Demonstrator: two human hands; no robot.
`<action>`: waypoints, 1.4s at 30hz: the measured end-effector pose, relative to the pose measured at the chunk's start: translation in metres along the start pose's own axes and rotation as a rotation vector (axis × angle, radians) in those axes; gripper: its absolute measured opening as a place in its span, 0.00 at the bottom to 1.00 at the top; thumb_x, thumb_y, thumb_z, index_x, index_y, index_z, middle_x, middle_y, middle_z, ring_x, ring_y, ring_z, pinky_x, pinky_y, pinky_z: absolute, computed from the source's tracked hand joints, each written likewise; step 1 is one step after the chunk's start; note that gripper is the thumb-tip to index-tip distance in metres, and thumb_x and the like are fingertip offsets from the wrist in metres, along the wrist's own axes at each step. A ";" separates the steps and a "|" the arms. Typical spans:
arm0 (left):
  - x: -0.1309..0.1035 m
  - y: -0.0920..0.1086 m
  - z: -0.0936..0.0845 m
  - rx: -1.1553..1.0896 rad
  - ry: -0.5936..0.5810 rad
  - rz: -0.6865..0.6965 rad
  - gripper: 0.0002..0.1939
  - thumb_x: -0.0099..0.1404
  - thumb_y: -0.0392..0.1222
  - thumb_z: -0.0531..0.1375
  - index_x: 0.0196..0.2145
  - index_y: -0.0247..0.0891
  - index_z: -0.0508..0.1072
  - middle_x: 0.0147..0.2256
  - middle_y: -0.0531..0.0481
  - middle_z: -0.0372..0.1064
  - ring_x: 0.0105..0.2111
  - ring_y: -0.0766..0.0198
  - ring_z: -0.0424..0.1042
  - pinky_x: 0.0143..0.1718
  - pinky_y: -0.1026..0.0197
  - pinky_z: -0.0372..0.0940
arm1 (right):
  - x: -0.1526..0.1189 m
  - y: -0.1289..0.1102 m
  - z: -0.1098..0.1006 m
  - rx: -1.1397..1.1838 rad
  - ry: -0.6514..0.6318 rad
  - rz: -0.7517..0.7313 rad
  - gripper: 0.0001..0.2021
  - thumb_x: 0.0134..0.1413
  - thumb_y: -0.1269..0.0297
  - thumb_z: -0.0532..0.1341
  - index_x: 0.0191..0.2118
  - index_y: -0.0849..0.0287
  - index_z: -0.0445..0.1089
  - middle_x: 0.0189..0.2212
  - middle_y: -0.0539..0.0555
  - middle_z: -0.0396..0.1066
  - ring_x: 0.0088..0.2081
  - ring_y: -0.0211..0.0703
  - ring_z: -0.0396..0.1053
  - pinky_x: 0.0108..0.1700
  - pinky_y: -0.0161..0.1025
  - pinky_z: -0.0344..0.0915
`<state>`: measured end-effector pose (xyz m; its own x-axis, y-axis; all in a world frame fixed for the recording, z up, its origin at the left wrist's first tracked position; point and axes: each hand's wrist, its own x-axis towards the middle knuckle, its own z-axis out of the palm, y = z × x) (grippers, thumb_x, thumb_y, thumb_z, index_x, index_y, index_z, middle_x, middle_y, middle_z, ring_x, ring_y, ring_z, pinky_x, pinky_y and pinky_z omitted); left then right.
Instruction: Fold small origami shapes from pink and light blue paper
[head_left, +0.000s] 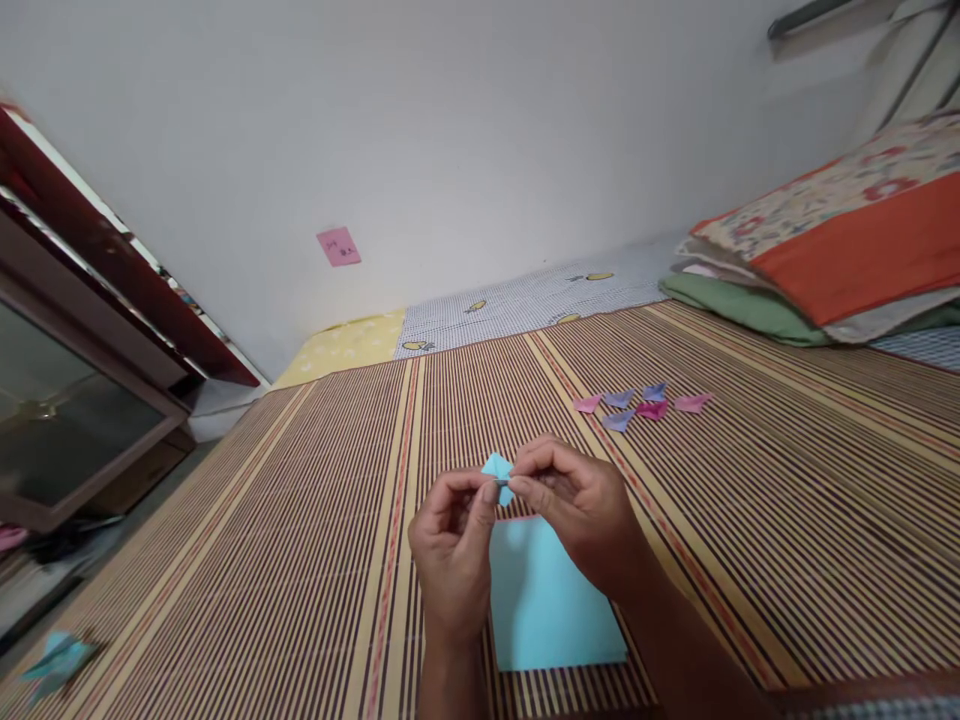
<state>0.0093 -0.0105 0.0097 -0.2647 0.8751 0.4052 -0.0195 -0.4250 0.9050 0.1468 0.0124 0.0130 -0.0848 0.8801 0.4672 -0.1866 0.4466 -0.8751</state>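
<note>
Between my two hands is a small folded piece of light blue paper (498,467), held up over the mat. My left hand (455,540) pinches its left side between thumb and fingers. From the right, my right hand (581,505) pinches the opposite side, thumb and forefinger close to the left thumb. The fingertips cover part of the folds. Below the hands lies a stack of light blue square paper (551,605), with a thin pink edge showing at its far side.
Several small folded paper pieces (651,409) in pink, purple and magenta lie on the striped mat (337,520) ahead to the right. Crumpled teal paper (60,660) is at the lower left. Folded bedding (862,240) is piled at right. A pink note (339,247) sticks to the wall.
</note>
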 end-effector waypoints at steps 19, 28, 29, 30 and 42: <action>0.000 0.001 0.007 -0.060 0.036 -0.074 0.10 0.64 0.40 0.68 0.40 0.41 0.71 0.31 0.54 0.75 0.31 0.68 0.75 0.33 0.69 0.70 | -0.001 0.000 0.002 -0.030 0.019 0.019 0.07 0.60 0.69 0.63 0.31 0.56 0.69 0.31 0.49 0.66 0.32 0.40 0.64 0.32 0.36 0.65; -0.001 0.003 0.005 -0.007 0.019 -0.041 0.07 0.65 0.38 0.67 0.35 0.40 0.71 0.32 0.55 0.71 0.31 0.70 0.73 0.33 0.71 0.69 | 0.001 0.001 0.001 -0.066 0.019 -0.018 0.08 0.59 0.72 0.63 0.29 0.57 0.68 0.31 0.49 0.65 0.34 0.41 0.65 0.36 0.39 0.63; -0.001 0.003 0.005 0.000 0.023 -0.039 0.07 0.65 0.38 0.67 0.35 0.40 0.71 0.32 0.56 0.71 0.31 0.70 0.73 0.33 0.71 0.69 | 0.002 0.002 0.001 -0.061 0.016 -0.014 0.08 0.59 0.72 0.63 0.29 0.57 0.68 0.31 0.49 0.65 0.34 0.41 0.65 0.36 0.39 0.63; -0.001 0.002 0.005 0.006 0.026 -0.036 0.07 0.65 0.38 0.67 0.35 0.40 0.71 0.32 0.56 0.71 0.31 0.70 0.73 0.33 0.71 0.69 | 0.002 0.003 0.001 -0.056 0.015 -0.012 0.08 0.59 0.72 0.63 0.29 0.57 0.68 0.31 0.49 0.65 0.34 0.41 0.65 0.36 0.39 0.63; 0.001 0.001 0.003 0.037 0.018 -0.019 0.07 0.64 0.38 0.67 0.35 0.40 0.71 0.31 0.55 0.71 0.31 0.69 0.73 0.32 0.70 0.69 | 0.002 0.009 0.003 0.066 0.083 0.127 0.07 0.55 0.66 0.67 0.35 0.56 0.68 0.29 0.47 0.67 0.31 0.38 0.65 0.32 0.36 0.65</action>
<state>0.0120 -0.0095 0.0113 -0.2818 0.8783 0.3862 0.0106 -0.3996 0.9166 0.1421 0.0179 0.0068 -0.0311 0.9404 0.3385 -0.2436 0.3213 -0.9151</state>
